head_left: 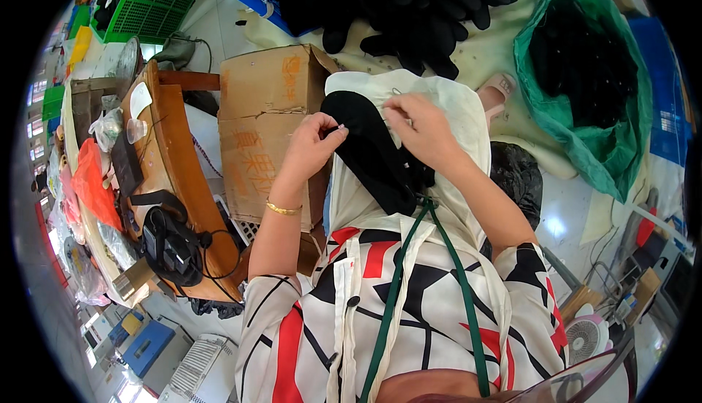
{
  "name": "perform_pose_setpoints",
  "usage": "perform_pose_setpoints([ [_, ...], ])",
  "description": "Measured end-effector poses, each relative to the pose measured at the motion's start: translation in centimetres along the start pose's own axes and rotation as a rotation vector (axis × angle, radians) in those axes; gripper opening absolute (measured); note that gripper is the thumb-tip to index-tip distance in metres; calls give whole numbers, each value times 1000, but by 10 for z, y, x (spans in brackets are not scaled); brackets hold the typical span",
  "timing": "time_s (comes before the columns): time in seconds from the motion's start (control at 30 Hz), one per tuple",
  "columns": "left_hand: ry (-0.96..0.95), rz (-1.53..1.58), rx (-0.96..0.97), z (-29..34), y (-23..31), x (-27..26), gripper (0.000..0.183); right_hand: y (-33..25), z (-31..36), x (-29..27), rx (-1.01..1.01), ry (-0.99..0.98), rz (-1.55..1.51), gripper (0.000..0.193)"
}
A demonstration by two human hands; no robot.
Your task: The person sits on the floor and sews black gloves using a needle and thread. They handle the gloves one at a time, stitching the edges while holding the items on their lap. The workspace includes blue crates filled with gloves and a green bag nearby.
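A black sock-like fabric piece [369,151] lies across a cream cloth [453,107] draped over my lap. My left hand [313,143] pinches the left edge of the black piece, fingers closed on it. Over the black piece's upper right edge, my right hand [420,129] has its fingertips pressed together on the fabric, next to the cream cloth. A gold bangle [284,208] circles my left wrist. A green strap [398,279] hangs down my patterned apron.
A cardboard box [263,125] stands to my left. A heap of black gloves or socks [417,8] lies ahead on pale cloth. A green bag [578,132] with black pieces sits right. A wooden bench [175,154] with a black tool is far left. A small fan [585,337] sits lower right.
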State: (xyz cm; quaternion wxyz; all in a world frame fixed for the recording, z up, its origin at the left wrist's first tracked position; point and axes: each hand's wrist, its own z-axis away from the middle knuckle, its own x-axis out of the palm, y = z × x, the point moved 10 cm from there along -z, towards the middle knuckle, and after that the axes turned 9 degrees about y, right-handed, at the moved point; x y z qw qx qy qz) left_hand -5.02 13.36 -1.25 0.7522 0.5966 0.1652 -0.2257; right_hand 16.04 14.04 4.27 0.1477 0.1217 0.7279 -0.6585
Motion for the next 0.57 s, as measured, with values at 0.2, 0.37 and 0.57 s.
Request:
perform_pose_setpoints([
  [0.2, 54, -19, 248, 1, 41, 4, 20, -2, -8, 44, -112, -178, 59, 23],
  [0.37, 167, -84, 472, 15, 68, 9, 18, 0, 0, 37, -119, -225, 56, 23],
  [0.57, 111, 15, 334, 2, 47, 16, 17, 19, 4, 38, -3, -253, 187, 32],
])
